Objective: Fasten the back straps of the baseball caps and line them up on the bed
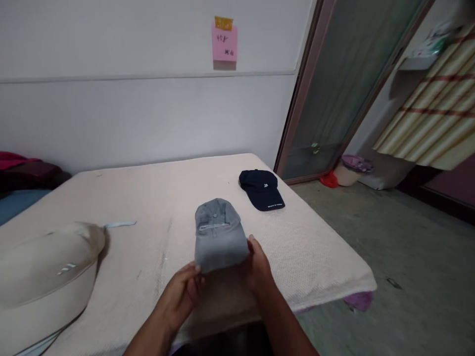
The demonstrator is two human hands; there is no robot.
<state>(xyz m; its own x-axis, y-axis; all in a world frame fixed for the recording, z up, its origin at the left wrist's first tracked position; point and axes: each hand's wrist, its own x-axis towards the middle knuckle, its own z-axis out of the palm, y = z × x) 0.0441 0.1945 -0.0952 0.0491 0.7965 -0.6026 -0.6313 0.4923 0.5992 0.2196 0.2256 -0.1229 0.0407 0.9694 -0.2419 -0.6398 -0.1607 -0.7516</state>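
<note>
A grey baseball cap (pixel 218 247) is held between my two hands, its brim towards me and its crown facing away. My left hand (pixel 183 287) pinches the brim's near left corner between thumb and fingers. At the brim's right edge, my right hand (pixel 258 264) grips with the thumb on top; its other fingers are mostly hidden. Beyond it to the right, a navy blue baseball cap (pixel 260 188) with small white lettering lies on the bed. A large beige cap (pixel 48 267) with a light strap sits at the left, close to the camera.
The bed (pixel 129 198) has a pale textured cover and stands against a white wall. A pink note (pixel 224 44) is taped to that wall. Dark and blue fabric (pixel 25 178) lies at the far left. To the right are a sliding door (pixel 334 89), a lined bin (pixel 349 170) and a striped curtain (pixel 434 109).
</note>
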